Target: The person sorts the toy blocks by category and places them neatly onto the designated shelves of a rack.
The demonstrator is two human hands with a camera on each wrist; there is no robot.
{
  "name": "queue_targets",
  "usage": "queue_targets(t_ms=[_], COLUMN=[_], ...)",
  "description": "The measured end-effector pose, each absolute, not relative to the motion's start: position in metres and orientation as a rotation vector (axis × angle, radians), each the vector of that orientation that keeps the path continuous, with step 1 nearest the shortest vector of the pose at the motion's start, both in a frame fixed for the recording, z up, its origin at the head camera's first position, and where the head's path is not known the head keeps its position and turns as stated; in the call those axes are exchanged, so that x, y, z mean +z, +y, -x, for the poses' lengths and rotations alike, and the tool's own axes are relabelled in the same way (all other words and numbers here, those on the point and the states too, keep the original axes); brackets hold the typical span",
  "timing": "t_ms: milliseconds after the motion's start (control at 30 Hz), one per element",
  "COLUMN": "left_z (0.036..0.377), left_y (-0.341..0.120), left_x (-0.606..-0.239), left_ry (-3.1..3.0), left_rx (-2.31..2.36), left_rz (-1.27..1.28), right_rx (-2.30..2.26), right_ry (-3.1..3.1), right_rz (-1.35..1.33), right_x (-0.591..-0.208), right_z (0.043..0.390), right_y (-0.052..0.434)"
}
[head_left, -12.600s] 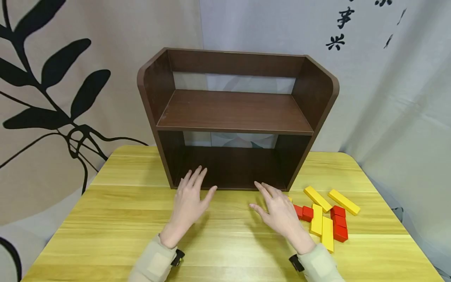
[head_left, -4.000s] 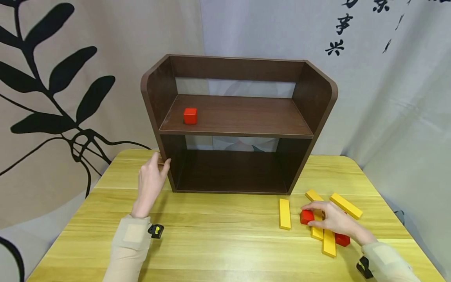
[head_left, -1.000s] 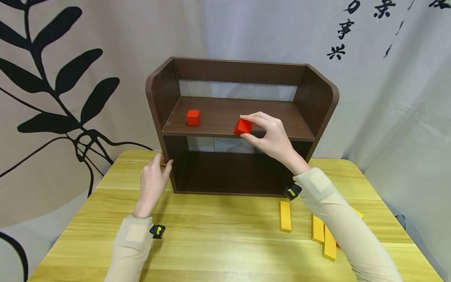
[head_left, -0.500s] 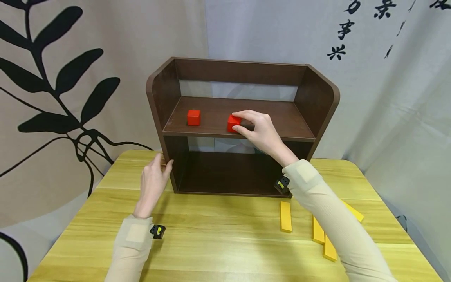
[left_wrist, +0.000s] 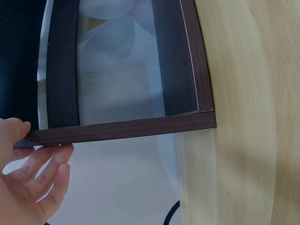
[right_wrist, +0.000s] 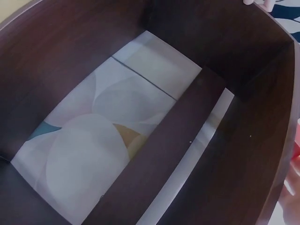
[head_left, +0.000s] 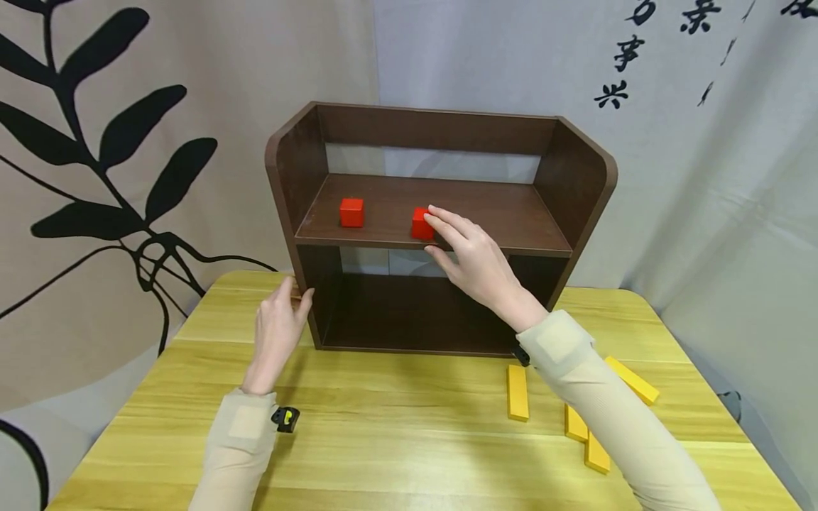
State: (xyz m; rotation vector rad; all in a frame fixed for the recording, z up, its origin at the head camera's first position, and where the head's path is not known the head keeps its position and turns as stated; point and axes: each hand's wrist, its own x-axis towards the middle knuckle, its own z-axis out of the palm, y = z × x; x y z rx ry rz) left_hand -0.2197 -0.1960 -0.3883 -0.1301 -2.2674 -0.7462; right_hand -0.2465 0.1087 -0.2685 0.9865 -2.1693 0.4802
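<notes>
A dark brown two-level shelf (head_left: 505, 213) stands on the yellow wooden table (head_left: 396, 440). Two red cubes sit on its upper board: one at the left (head_left: 351, 212), another near the middle front (head_left: 421, 223). My right hand (head_left: 461, 248) hovers at the board's front edge with fingers straight, and its fingertips (head_left: 433, 213) touch the middle cube's right side. My left hand (head_left: 278, 328) rests against the shelf's left side panel low down, fingers straight on the outer face and thumb at the front edge. The left wrist view shows that hand (left_wrist: 29, 183) at the panel edge (left_wrist: 140, 125).
Several yellow bars lie on the table at the right: one alone (head_left: 517, 392), one slanted further right (head_left: 633, 380), two partly behind my right sleeve (head_left: 576, 424). The shelf's lower compartment (right_wrist: 197, 108) holds nothing. A printed curtain hangs behind.
My right hand carried a red cube from the pile to the upper board, set it down and let go, its fingers now straight. The left hand stayed on the side panel.
</notes>
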Motion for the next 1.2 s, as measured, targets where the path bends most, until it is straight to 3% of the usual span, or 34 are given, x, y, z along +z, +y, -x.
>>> queue_targets(t_ms=[1200], left_z=[0.22], left_y=[-0.197], left_x=[-0.388], left_ry=[-2.274], left_rx=[-0.741], left_rz=[0.127], right_rx=[0.412], right_ry=[-2.547], right_rz=[-0.997], right_x=[-0.249], right_z=[0.256], right_y=[0.07])
